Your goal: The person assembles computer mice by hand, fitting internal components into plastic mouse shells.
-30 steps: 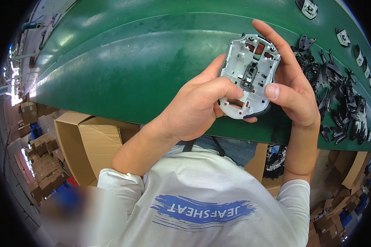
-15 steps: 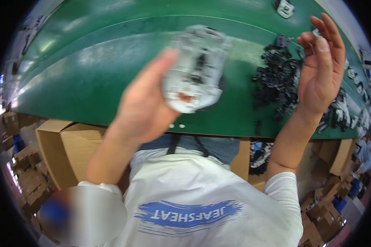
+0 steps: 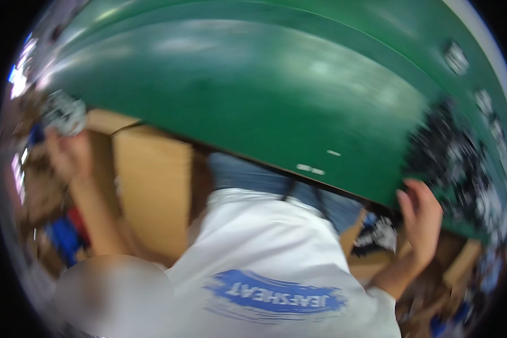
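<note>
My left hand (image 3: 72, 155) is stretched far out to the left, past the table's corner, its fingers closed on a white plastic housing (image 3: 65, 111). Dark parts show on the housing's face, but motion smears the detail. At the table's front edge on the right is my right hand (image 3: 423, 217), with the fingers loosely bent and apart and nothing visible in them. Close beyond it lies a pile of black plastic parts (image 3: 448, 152) on the green table (image 3: 253, 84).
Small white pieces (image 3: 310, 169) lie near the table's front edge. Another white housing (image 3: 456, 58) is at the far right. Below the table stand an open cardboard box (image 3: 152, 186) at left and a box holding dark parts (image 3: 377, 234) at right.
My left hand has carried the white housing from above the table's middle to the far left. The right hand has come down to the front edge. The whole view has turned.
</note>
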### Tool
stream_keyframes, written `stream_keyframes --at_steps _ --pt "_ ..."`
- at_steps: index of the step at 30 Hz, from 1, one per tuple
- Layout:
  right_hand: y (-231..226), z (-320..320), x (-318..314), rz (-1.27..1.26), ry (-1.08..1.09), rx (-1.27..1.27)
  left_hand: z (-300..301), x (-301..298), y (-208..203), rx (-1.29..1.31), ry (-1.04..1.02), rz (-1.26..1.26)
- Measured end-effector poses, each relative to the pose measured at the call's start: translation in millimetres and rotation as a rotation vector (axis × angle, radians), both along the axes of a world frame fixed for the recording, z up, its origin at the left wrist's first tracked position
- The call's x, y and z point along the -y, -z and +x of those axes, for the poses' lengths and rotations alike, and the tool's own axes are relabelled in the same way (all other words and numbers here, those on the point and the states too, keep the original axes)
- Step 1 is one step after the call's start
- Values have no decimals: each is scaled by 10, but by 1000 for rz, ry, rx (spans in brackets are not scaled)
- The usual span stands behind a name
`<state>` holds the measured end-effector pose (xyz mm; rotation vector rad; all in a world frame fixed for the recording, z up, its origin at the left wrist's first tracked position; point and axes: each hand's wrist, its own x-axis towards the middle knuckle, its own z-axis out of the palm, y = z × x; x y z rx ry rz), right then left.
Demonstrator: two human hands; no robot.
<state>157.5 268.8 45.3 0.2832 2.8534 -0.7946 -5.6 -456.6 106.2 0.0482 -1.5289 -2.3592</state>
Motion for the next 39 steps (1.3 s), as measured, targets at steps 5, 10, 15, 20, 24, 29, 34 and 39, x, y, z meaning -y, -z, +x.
stream_keyframes --at_steps 5,10,15,20,24,29,34,39 --pt "63 -37 -114 -89 -108 -176 452 728 837 385 -676 -492" --pt "127 -434 135 -187 -195 -151 1375 1297 1369 1061 -729 -857" --pt "219 -688 318 -311 -261 -148 2041 1870 1645 1302 -797 -1407" --pt "197 -734 499 -225 -265 -102 2224 2054 1845 1348 -763 -1281" --pt "225 -711 561 -255 -285 -80 2353 2031 1970 1377 -755 -1340" --pt "278 -662 541 -270 -249 -69 2663 1909 1941 1416 -468 -1523" --pt "226 -794 401 -304 -298 -157 2439 1878 1830 1301 -798 -1521" --pt "-88 -1234 553 -227 -451 -341 1369 1626 1443 571 -821 -1346"
